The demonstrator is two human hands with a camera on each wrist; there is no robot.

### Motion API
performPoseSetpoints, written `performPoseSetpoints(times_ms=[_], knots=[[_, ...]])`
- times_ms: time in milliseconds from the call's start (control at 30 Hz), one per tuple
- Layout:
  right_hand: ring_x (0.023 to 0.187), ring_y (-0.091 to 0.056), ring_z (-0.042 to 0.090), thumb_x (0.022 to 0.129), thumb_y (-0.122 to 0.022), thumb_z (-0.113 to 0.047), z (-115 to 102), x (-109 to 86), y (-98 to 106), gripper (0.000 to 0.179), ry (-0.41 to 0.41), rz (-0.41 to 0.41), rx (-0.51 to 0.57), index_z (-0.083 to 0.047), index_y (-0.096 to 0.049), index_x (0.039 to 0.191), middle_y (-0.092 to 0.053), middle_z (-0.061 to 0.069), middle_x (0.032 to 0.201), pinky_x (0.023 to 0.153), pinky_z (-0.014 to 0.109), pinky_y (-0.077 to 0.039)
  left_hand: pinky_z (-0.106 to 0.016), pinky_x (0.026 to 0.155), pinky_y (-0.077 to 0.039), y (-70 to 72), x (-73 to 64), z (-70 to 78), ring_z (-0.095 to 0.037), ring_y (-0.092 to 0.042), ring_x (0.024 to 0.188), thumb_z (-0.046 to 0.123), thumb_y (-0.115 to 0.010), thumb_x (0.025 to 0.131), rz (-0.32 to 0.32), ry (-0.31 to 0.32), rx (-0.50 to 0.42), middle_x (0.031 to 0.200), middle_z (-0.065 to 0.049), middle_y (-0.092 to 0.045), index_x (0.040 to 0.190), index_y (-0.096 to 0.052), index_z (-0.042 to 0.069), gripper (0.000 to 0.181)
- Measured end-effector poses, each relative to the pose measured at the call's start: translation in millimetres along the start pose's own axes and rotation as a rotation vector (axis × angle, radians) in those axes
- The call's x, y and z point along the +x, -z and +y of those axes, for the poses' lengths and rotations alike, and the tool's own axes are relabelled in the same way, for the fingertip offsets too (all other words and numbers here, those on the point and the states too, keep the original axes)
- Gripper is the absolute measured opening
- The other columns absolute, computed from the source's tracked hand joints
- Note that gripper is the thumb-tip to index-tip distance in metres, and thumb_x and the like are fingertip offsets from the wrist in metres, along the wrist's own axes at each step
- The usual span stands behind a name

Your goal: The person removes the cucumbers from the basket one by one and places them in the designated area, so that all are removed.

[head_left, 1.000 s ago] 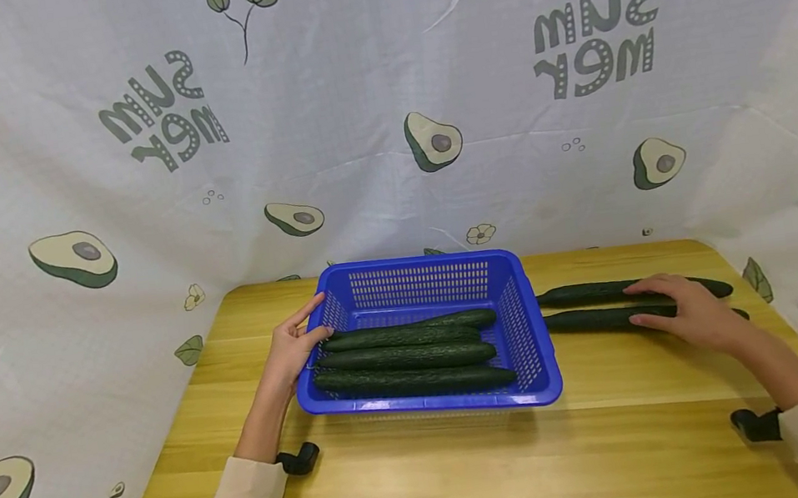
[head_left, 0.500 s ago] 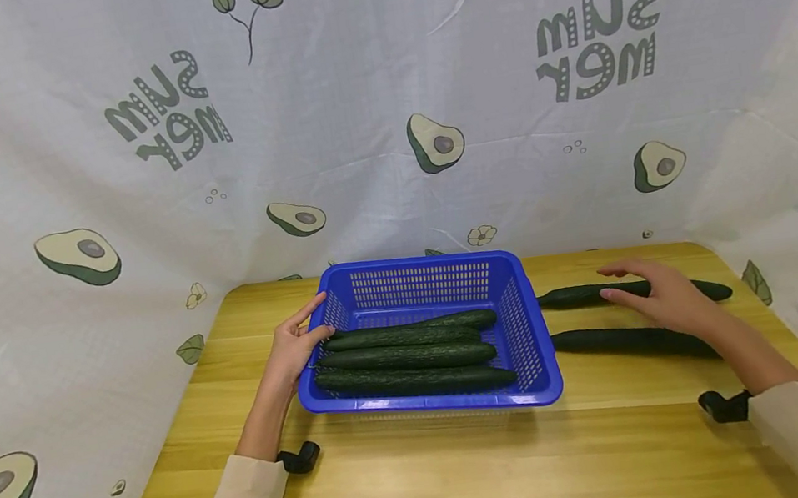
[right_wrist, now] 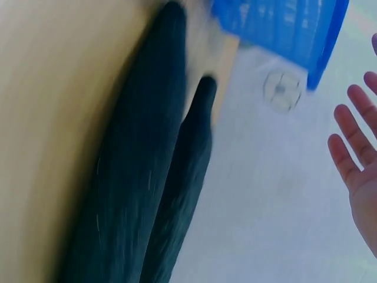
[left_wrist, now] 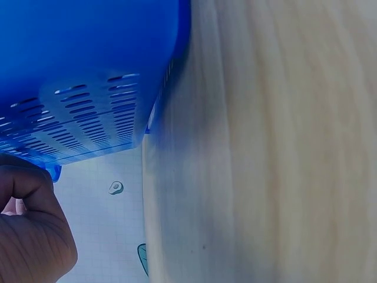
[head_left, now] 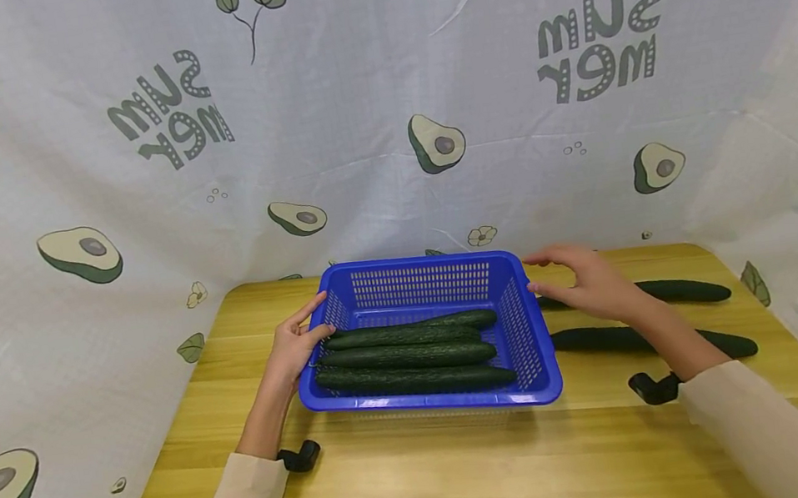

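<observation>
A blue plastic basket (head_left: 434,402) with slotted walls holds several dark green cucumbers (head_left: 407,355) lying side by side. At its left end my left hand (head_left: 291,351) grips the rim, thumb over the inside edge. The left wrist view shows that hand's curled fingers (left_wrist: 26,188) by the slotted wall. My right hand (head_left: 593,286) is beside the basket's right rim, fingers extended and holding nothing; whether the fingertips touch the rim is unclear. Below that arm two cucumbers lie on the table, a farther one (head_left: 684,290) and a nearer one (head_left: 607,338), both partly hidden.
The wooden table (head_left: 429,480) extends in front of the basket and to both sides. A white printed cloth (head_left: 352,120) hangs behind the table's back edge and along both sides.
My right hand has left the cucumbers on the right and moved left to the basket's right rim. The nearer loose cucumber has shifted toward me. My left hand stays on the rim.
</observation>
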State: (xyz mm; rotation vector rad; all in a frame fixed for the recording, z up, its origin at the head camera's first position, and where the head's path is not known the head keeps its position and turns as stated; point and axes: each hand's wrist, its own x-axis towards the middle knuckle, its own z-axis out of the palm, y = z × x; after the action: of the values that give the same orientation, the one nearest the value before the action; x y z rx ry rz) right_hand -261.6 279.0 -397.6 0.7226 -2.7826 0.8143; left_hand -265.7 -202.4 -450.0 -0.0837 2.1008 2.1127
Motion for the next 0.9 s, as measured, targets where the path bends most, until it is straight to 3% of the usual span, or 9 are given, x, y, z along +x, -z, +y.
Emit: performPoseSetpoints(times_ms=[533,900], knots=[[0.128,-0.060,0.030,0.097,-0.072,-0.035,-65,38.7,-53,0.052,0.109,-0.121,0.147,-0.009,-0.062,0.140,-0.064,0.012,0.138,0.106,0.058,-0.050,-0.033,0.071,-0.065,1.1,1.1,-0.3,-0.016,-0.077,0.088,0.004,-0.068,0.095,-0.008,-0.010,0.001,0.138,-0.029,-0.061,0.153,-0.052,0.030,0.066],[0.131,-0.060,0.031,0.099,-0.069,-0.039,-84,49.3,-84,0.053,0.144,-0.257,0.161,-0.012,-0.059,0.143,-0.063,0.008,0.141,0.110,0.053,-0.050,-0.035,0.072,-0.065,0.7,1.0,-1.6,-0.018,-0.078,0.090,0.004,-0.069,0.093,0.000,-0.006,-0.009,0.137,-0.029,-0.062,0.152,-0.053,0.031,0.067]])
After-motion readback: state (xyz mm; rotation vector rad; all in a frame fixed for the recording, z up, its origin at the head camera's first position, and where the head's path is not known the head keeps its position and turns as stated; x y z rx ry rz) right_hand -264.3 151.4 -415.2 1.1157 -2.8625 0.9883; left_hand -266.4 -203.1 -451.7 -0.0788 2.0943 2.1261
